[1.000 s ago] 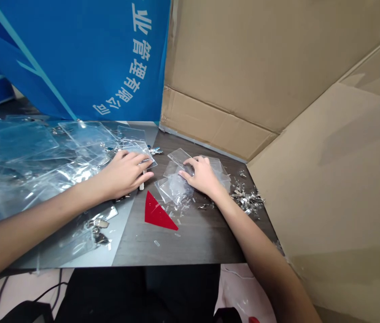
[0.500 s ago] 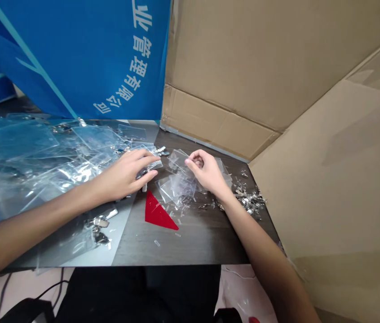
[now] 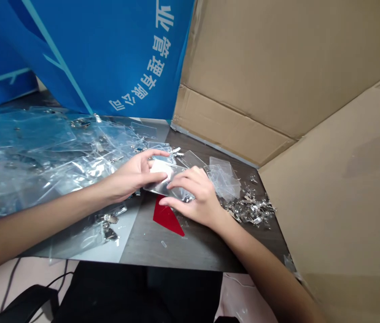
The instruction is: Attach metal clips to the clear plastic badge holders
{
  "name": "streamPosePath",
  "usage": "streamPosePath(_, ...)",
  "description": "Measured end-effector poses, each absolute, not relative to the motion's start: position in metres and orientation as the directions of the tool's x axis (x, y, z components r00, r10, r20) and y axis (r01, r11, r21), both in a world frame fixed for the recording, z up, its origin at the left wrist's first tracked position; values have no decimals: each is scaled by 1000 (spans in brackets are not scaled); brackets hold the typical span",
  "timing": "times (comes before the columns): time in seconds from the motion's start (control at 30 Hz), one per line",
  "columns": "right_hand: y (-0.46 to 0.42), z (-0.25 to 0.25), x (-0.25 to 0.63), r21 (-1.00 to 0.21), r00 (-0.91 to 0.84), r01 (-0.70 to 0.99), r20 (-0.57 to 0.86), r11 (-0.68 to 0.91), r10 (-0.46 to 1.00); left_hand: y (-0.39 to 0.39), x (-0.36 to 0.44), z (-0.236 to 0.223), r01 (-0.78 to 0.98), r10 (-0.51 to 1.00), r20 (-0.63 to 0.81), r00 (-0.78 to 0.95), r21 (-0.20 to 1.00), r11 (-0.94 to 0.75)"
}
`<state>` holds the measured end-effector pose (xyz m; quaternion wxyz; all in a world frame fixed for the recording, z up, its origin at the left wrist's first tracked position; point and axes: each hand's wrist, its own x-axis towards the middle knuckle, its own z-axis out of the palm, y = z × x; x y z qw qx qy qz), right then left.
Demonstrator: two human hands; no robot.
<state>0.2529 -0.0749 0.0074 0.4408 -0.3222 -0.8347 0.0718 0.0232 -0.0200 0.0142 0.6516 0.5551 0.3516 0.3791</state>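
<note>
My left hand (image 3: 139, 172) pinches a clear plastic badge sleeve (image 3: 156, 183) between thumb and fingers, above the tabletop. Bright glare covers part of the sleeve. My right hand (image 3: 195, 193) is at the sleeve's right side, fingers bent over it and thumb held apart below; whether the fingertips touch it is hard to see. Under the hands lies a red flat piece (image 3: 168, 218). Beyond my right hand are loose clear sleeves (image 3: 225, 179), and a heap of small metal clips (image 3: 252, 208) sits near the table's right edge.
A wide pile of clear sleeves with metal clips (image 3: 41, 139) covers the left of the dark table (image 3: 190, 251). Cardboard panels (image 3: 244, 67) rise behind and to the right. A blue printed banner (image 3: 109, 54) stands at the back left.
My left hand has closed on a clear sleeve. My right hand has moved from the loose sleeves toward my left hand, its fingers now over that sleeve. The camera view has shifted slightly.
</note>
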Motion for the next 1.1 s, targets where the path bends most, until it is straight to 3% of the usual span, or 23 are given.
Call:
streamPosePath(0.17, -72, 15, 258, -669, -155, 547, 509, 503, 846, -22, 23, 15, 64, 872, 89, 481, 989, -136)
streamPosePath(0.3, -67, 11, 259, -856, -197, 400, 269, 328, 943, -27, 26, 18, 214, 855, 222, 469, 911, -354)
streamPosePath(0.43, -69, 8, 252, -928, -205, 254, 225, 273, 953, -26, 26, 7, 328, 856, 355, 375, 813, -480)
streamPosePath(0.5, -71, 7, 249, -943, -196, 203, 224, 263, 955, -25, 24, 1, 282, 864, 317, 390, 852, -440)
streamPosePath(0.6, -73, 5, 245, -962, -224, 128, 211, 243, 952, -23, 22, -2, 94, 846, 162, 508, 966, -242)
streamPosePath(0.73, -75, 5, 245, -974, -234, 82, 188, 212, 954, -22, 21, 5, -53, 816, 72, 573, 997, -52)
streamPosePath(0.97, -77, 9, 246, -975, -279, 40, 200, 219, 939, -25, 25, 14, -98, 802, 127, 584, 991, -86)
streamPosePath(1.1, -70, 5, 252, -995, -339, -59, 94, 78, 936, -23, 24, 15, -93, 843, 113, 526, 993, -75)
